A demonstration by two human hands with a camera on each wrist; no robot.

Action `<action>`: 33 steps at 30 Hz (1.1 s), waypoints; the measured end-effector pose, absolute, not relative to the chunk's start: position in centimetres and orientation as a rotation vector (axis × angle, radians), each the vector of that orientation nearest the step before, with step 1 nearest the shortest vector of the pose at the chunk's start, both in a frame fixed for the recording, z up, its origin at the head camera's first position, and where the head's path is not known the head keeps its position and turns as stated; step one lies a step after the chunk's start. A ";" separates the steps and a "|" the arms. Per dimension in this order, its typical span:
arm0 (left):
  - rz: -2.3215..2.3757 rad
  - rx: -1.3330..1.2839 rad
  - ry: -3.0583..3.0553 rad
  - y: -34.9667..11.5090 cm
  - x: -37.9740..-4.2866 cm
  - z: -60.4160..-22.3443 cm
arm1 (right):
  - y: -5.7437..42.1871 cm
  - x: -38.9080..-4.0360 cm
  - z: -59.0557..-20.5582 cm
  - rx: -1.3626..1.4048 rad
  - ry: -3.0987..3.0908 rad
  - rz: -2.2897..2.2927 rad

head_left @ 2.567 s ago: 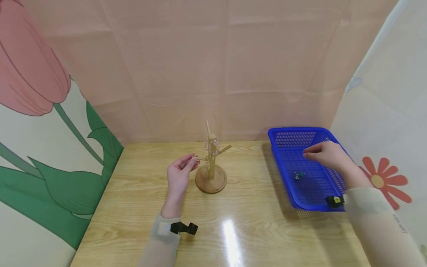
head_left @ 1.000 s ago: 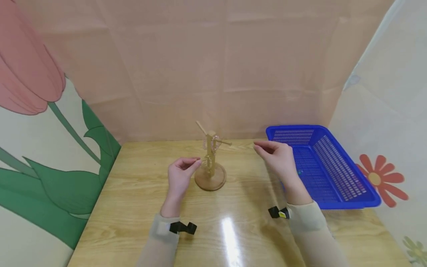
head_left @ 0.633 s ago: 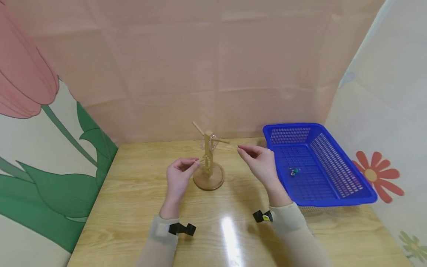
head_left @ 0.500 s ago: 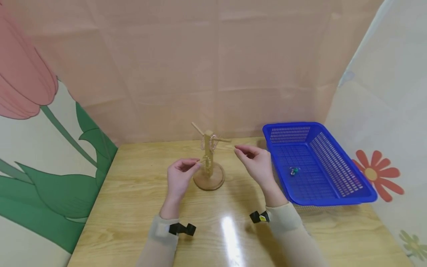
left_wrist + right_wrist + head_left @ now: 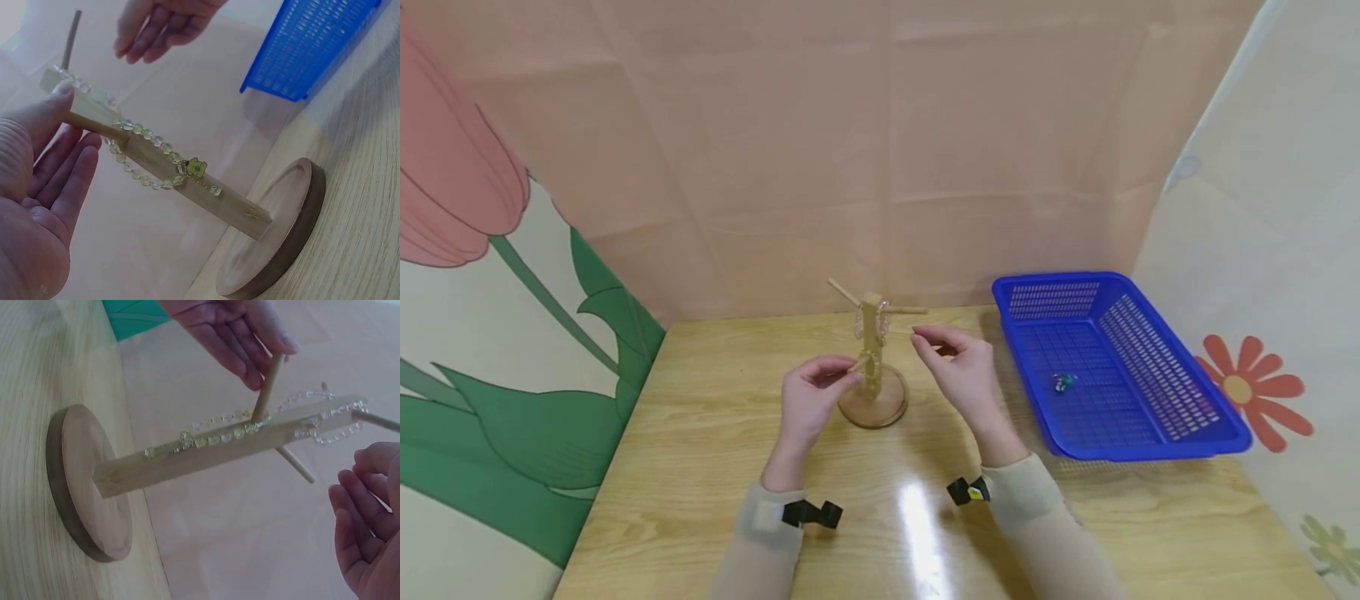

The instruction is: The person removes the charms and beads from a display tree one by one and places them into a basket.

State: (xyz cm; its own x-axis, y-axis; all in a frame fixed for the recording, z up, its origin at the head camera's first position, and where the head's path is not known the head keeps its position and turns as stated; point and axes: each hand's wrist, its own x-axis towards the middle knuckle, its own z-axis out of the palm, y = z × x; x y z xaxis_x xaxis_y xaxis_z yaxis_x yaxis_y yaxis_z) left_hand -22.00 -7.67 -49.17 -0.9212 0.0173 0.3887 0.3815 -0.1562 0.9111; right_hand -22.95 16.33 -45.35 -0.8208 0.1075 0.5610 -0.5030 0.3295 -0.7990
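A wooden bracelet stand point(image 5: 870, 325) with a round base and several pegs stands on the table. My left hand point(image 5: 808, 400) pinches the end of one lower peg point(image 5: 267, 387) between thumb and fingers. From that peg hangs a yellow-green beaded bracelet point(image 5: 145, 180) with a flower charm point(image 5: 196, 167). Higher on the post hangs a pink and clear beaded bracelet point(image 5: 331, 414). My right hand point(image 5: 966, 375) hovers just right of the stand near an upper peg point(image 5: 378, 420), its fingers loosely bent and nothing visible between them.
A blue plastic basket point(image 5: 1150, 452) stands on the table to the right, with a small green and silver beaded item point(image 5: 1063, 382) inside. The wooden table point(image 5: 715, 467) meets a pink cloth backdrop point(image 5: 775, 208) behind the stand.
My right hand has moved left from over the basket to beside the stand. The stand has turned, its pegs now pointing differently, while my left hand stays at its left side.
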 end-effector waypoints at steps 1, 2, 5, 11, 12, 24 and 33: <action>-2.175 -0.458 -1.859 -7.7 -22.0 -49.2 | 16.2 -23.0 -45.3 0.362 -2.065 1.505; -2.175 -0.461 -1.860 -7.7 -22.0 -49.1 | 16.0 -23.0 -45.3 0.376 -2.060 1.488; -2.175 -0.472 -1.863 -7.7 -21.9 -49.1 | 15.5 -23.1 -45.1 0.414 -2.033 1.453; -2.172 -0.502 -1.887 -7.8 -21.9 -49.1 | 14.3 -23.2 -44.9 0.434 -1.949 1.441; -2.170 -0.506 -1.893 -7.8 -21.9 -49.1 | 14.2 -23.1 -44.8 0.431 -1.936 1.435; -2.153 -0.533 -1.909 -8.0 -22.0 -49.2 | 13.4 -23.2 -44.8 0.419 -1.933 1.372; -2.107 -0.601 -1.917 -8.5 -22.1 -49.2 | 12.7 -23.5 -44.7 0.450 -1.922 1.388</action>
